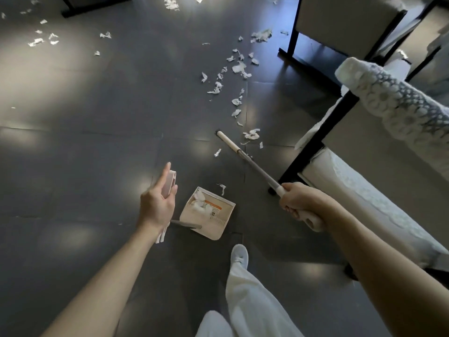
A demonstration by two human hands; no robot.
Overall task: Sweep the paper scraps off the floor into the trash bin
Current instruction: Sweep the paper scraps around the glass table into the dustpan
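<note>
Floor point(85, 132) dark grey tiles. Paper scraps point(239, 68) white. Dustpan point(213, 231) cream, orange label point(213, 205). Pole point(257, 169) grey, cream ends. Trousers point(252, 302), shoe point(239, 255) white. Chair frames point(318, 139) black. Cloth point(398, 103) at 3 o'clock: white-grey scale pattern.

Black-framed chair point(340, 23) top right; lace cover point(401, 105) (armrest, perhaps) nearer.

Home living room, dark tiled floor point(73, 142), upholstered black-framed chairs point(340, 27), lace-covered sofa point(388, 203)

1 dustpan point(213, 229), 1 broom point(252, 164), 1 shoe point(239, 255), 2 hands (left hand point(156, 205), right hand point(296, 200)), dozens of paper scraps point(239, 68), exact count unclear.
</note>
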